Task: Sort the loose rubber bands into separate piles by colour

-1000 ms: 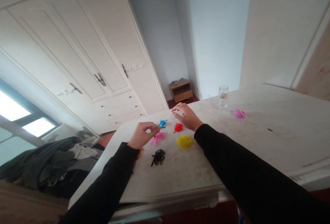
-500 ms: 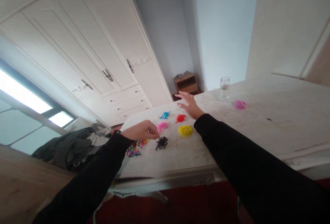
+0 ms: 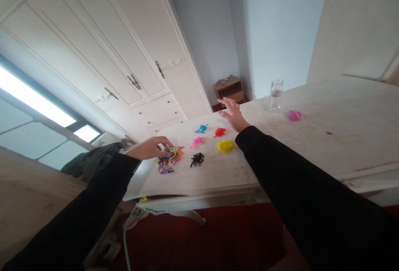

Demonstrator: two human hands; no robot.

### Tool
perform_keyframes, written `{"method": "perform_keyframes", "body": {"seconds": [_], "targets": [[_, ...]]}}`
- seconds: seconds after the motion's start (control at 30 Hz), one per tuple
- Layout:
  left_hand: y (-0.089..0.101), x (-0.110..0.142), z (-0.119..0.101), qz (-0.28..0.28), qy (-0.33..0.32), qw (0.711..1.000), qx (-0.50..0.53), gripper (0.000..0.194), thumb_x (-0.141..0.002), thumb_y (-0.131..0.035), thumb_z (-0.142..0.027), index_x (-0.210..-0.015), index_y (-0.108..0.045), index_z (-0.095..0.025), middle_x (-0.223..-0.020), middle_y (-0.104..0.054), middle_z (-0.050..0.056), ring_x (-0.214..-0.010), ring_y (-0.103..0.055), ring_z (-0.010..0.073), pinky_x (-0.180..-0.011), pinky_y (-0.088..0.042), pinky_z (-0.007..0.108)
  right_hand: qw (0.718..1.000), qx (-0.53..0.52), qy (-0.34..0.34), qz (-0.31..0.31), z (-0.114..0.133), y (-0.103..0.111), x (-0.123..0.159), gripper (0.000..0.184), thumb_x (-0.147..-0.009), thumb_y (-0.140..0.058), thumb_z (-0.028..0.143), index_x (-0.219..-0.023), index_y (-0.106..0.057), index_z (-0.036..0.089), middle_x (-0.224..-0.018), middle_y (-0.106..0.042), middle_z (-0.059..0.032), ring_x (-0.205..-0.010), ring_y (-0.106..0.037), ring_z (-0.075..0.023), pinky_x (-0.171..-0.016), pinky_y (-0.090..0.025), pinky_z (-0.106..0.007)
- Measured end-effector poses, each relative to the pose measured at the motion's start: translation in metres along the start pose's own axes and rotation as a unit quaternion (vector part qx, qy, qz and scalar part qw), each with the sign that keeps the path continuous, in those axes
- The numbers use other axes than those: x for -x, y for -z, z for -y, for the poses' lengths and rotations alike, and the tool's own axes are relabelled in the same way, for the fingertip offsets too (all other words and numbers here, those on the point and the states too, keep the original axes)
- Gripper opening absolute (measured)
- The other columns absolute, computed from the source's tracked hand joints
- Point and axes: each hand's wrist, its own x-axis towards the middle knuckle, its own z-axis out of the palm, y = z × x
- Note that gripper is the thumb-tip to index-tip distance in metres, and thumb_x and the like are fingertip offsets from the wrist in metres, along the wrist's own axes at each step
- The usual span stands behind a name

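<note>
My left hand [image 3: 151, 148] reaches down at the mixed pile of small coloured rubber bands [image 3: 170, 162]. Its thumb and fingers are apart at the pile's upper left edge, and no band shows lifted between them. My right hand [image 3: 233, 115] hovers past the red rubber bands [image 3: 220, 132], its fingers spread and holding nothing. Sorted by colour, separate heaps lie between the hands: blue bands [image 3: 202, 128], pink bands [image 3: 197, 142], black bands [image 3: 197, 160] and yellow bands [image 3: 225, 146].
A clear glass jar [image 3: 276, 95] stands at the table's far edge, near a pink bundle [image 3: 294, 116]. The pale table [image 3: 311, 154] extends to the right. Dark clothing [image 3: 90, 163] is heaped beyond its left side; a white wardrobe [image 3: 124, 46] stands behind.
My left hand has moved left from above the black bands to the mixed pile, its pinch loosening. My right hand keeps its spread pose. The view has shifted slightly.
</note>
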Motion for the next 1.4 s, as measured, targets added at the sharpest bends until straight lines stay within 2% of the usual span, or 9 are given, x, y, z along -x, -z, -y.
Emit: {"method": "perform_keyframes", "body": {"seconds": [0.13, 0.2, 0.33, 0.43, 0.6, 0.8, 0.93, 1.23, 1.4], "targets": [[-0.028, 0.01, -0.005, -0.011, -0.056, 0.998, -0.027, 0.055, -0.086, -0.072, -0.051, -0.136, -0.066, -0.029, -0.145, -0.059, 0.012, -0.13, -0.058, 0.0263, -0.108, -0.048, 0.039, 1.0, 0.014, -0.001, 0.01, -0.001, 0.001, -0.001, 0.055, -0.089, -0.053, 0.049, -0.143, -0.053, 0.036, -0.159, -0.038, -0.0073, -0.146, -0.029, -0.0404, -0.114, -0.025, -0.072], [-0.044, 0.013, -0.006, -0.024, -0.081, 0.996, -0.033, 0.048, -0.09, -0.068, -0.048, -0.133, -0.069, -0.028, -0.147, -0.058, 0.011, -0.134, -0.056, 0.0269, -0.115, -0.043, 0.043, 1.0, 0.019, -0.003, 0.011, -0.003, 0.002, -0.002, 0.056, -0.089, -0.052, 0.05, -0.143, -0.052, 0.036, -0.159, -0.038, -0.0073, -0.146, -0.029, -0.0411, -0.114, -0.025, -0.072], [-0.064, 0.018, 0.003, -0.097, -0.073, 0.993, -0.006, 0.034, -0.095, -0.061, -0.046, -0.11, -0.079, -0.023, -0.13, -0.07, 0.013, -0.123, -0.064, 0.0264, -0.109, -0.049, 0.041, 1.0, 0.009, -0.008, 0.004, -0.007, 0.002, -0.005, 0.056, -0.09, -0.05, 0.05, -0.143, -0.052, 0.035, -0.159, -0.037, -0.008, -0.145, -0.03, -0.0406, -0.115, -0.023, -0.072], [-0.065, 0.023, 0.011, -0.151, -0.044, 0.987, -0.007, 0.031, -0.092, -0.063, -0.045, -0.103, -0.08, -0.022, -0.122, -0.073, 0.013, -0.119, -0.066, 0.0278, -0.108, -0.05, 0.043, 1.0, 0.007, -0.011, 0.007, -0.008, 0.003, -0.006, 0.056, -0.09, -0.05, 0.051, -0.143, -0.052, 0.035, -0.158, -0.038, -0.0081, -0.145, -0.031, -0.0401, -0.115, -0.022, -0.072], [-0.057, 0.039, 0.007, -0.175, -0.01, 0.984, 0.005, 0.039, -0.093, -0.061, -0.042, -0.122, -0.07, -0.018, -0.132, -0.069, 0.015, -0.124, -0.063, 0.0287, -0.113, -0.046, 0.047, 1.0, 0.007, -0.007, -0.011, -0.01, 0.001, -0.004, 0.055, -0.09, -0.048, 0.052, -0.142, -0.052, 0.036, -0.157, -0.039, -0.0083, -0.144, -0.032, -0.0391, -0.117, -0.021, -0.071], [-0.068, 0.056, -0.013, -0.072, -0.065, 0.993, -0.066, 0.067, -0.098, -0.057, -0.048, -0.158, -0.038, -0.025, -0.169, -0.026, 0.012, -0.156, -0.022, 0.0319, -0.127, -0.022, 0.052, 1.0, 0.019, 0.003, 0.013, -0.022, 0.001, -0.01, 0.056, -0.089, -0.048, 0.054, -0.143, -0.052, 0.036, -0.156, -0.04, -0.0082, -0.144, -0.032, -0.0394, -0.117, -0.02, -0.072], [-0.078, 0.049, -0.013, -0.047, -0.058, 0.989, -0.124, 0.062, -0.103, -0.045, -0.05, -0.16, -0.034, -0.029, -0.171, -0.018, 0.008, -0.159, -0.01, 0.0329, -0.127, -0.01, 0.058, 1.0, 0.021, -0.002, 0.014, -0.023, 0.004, -0.011, 0.059, -0.089, -0.047, 0.053, -0.145, -0.05, 0.036, -0.155, -0.04, -0.0086, -0.145, -0.032, -0.0388, -0.117, -0.02, -0.071], [-0.072, 0.02, 0.004, -0.184, -0.02, 0.968, -0.166, 0.05, -0.106, -0.029, -0.031, -0.15, -0.049, -0.02, -0.163, -0.039, 0.009, -0.155, -0.029, 0.0245, -0.127, -0.021, 0.051, 1.0, 0.02, -0.007, -0.002, -0.02, 0.005, -0.007, 0.057, -0.088, -0.047, 0.053, -0.142, -0.05, 0.036, -0.153, -0.042, -0.0089, -0.142, -0.035, -0.0391, -0.117, -0.02, -0.072], [-0.071, 0.016, -0.014, -0.229, -0.039, 0.962, -0.141, 0.052, -0.105, -0.031, -0.031, -0.153, -0.043, -0.014, -0.161, -0.042, 0.014, -0.151, -0.036, 0.0214, -0.127, -0.025, 0.044, 0.999, 0.031, -0.006, 0.011, -0.028, 0.006, -0.01, 0.056, -0.09, -0.044, 0.053, -0.143, -0.048, 0.037, -0.151, -0.042, -0.0084, -0.142, -0.035, -0.0375, -0.117, -0.024, -0.069]]}}
